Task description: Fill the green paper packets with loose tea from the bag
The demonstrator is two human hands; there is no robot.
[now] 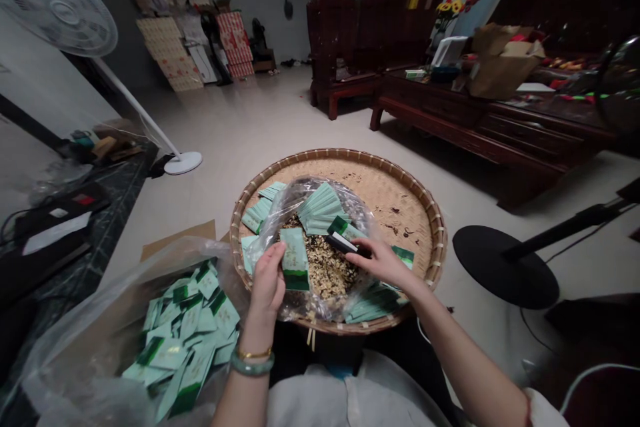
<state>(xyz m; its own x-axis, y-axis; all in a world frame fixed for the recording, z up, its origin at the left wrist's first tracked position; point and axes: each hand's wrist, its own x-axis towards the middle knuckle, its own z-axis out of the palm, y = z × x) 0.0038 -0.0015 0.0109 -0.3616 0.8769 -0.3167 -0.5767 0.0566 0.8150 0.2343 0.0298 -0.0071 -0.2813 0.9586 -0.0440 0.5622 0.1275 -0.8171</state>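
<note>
My left hand [267, 280] is closed on a pale green packet [294, 259], held upright over a clear plastic bag [300, 197] of loose dried tea [327, 270]. My right hand [383, 260] grips a small black scoop [345, 243] just above the tea. The bag lies in a round woven bamboo tray [400, 177] on my lap. Stacks of empty green packets [320, 203] rest in the bag and on the tray around it. A bracelet and a jade bangle sit on my left wrist.
At my left a large plastic-lined box holds several filled green packets [187, 330]. A white standing fan [60, 10] and a dark counter are further left. A black fan base [505, 267] sits on the floor to the right, with dark wooden furniture [450, 107] behind.
</note>
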